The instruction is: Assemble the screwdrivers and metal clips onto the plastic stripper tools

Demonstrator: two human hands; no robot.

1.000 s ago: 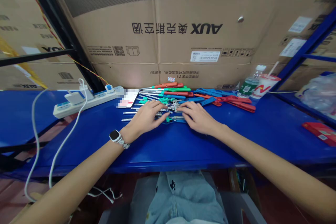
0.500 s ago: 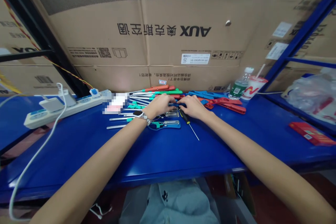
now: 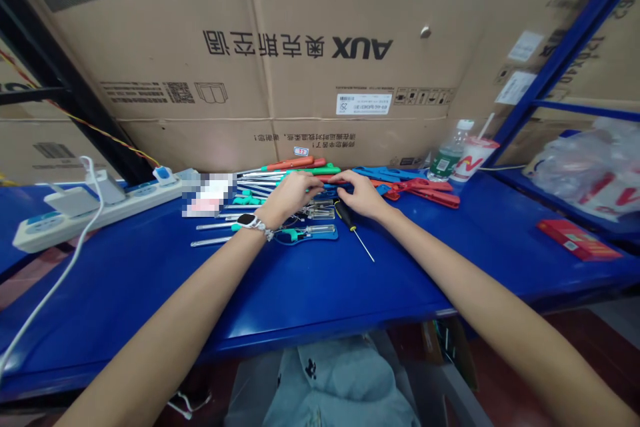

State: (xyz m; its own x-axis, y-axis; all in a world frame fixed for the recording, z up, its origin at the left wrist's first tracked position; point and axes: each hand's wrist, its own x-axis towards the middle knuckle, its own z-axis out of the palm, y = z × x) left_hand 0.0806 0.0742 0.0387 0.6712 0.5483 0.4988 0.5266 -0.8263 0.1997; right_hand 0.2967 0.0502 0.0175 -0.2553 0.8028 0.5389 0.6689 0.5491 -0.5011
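Note:
My left hand (image 3: 295,195) and my right hand (image 3: 361,193) meet over the tools, fingertips bent around a small blue plastic piece (image 3: 331,189), mostly hidden by the fingers. Just below my right hand lies a black-and-yellow screwdriver (image 3: 355,229), its tip towards me. Under and beside my left wrist are several metal rods with green parts, among them a clear-handled one on a blue plastic piece (image 3: 329,233). Behind my hands lie green-handled (image 3: 326,170) and orange-handled tools (image 3: 293,163). Red plastic pieces (image 3: 437,195) and blue plastic strips (image 3: 367,173) rest near my right hand.
A white power strip (image 3: 125,205) with plugs and a cable runs along the left. A water bottle (image 3: 449,157) and a paper cup (image 3: 473,161) with a straw stand at the back right. Further right lies a red box (image 3: 577,240). A large carton (image 3: 295,93) backs the blue table (image 3: 300,300).
The view has shifted slightly, so the table things sit a little further left. My fingers have shifted on the blue piece, and my right fingers now reach further over it.

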